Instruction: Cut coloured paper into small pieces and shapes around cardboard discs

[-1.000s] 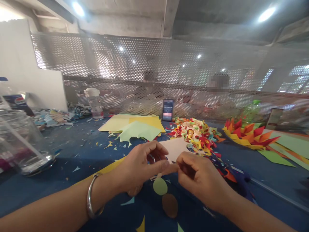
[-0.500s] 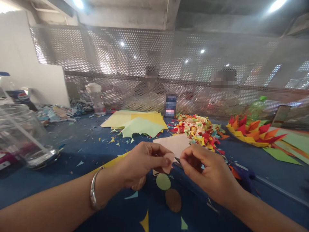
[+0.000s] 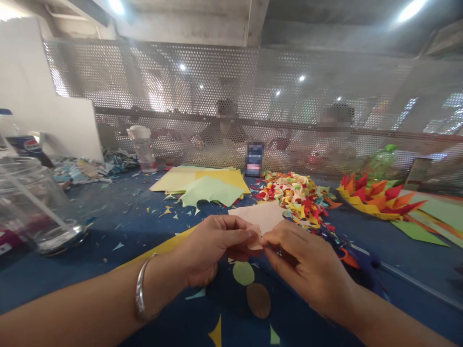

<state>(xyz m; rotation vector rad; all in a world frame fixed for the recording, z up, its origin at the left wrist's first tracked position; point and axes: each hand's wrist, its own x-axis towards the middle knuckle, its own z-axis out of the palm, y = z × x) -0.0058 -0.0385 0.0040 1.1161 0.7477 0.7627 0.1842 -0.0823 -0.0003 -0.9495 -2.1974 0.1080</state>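
Note:
My left hand (image 3: 220, 246), a silver bangle on its wrist, pinches a small pale pink piece of paper (image 3: 255, 235) between thumb and fingers. At the paper's right edge, the closed fingertips of my right hand (image 3: 300, 260) meet it in a pinch; what lies inside that hand's curled fingers is hidden. A larger pale pink sheet (image 3: 253, 214) lies just behind both hands. Below them on the dark blue table are a light green paper round (image 3: 243, 273) and a brown oval (image 3: 258, 300).
Yellow and green sheets (image 3: 213, 185) lie ahead, beside a heap of folded paper bits (image 3: 296, 190). A phone (image 3: 254, 159) stands behind. To the right are a spiky paper piece (image 3: 379, 200) and a dark blue tool with orange (image 3: 365, 267). A glass jar (image 3: 39, 207) stands left.
My right hand has moved left, closing the gap, and its fingertips now touch the paper's edge. My left hand still holds the paper in nearly the same place.

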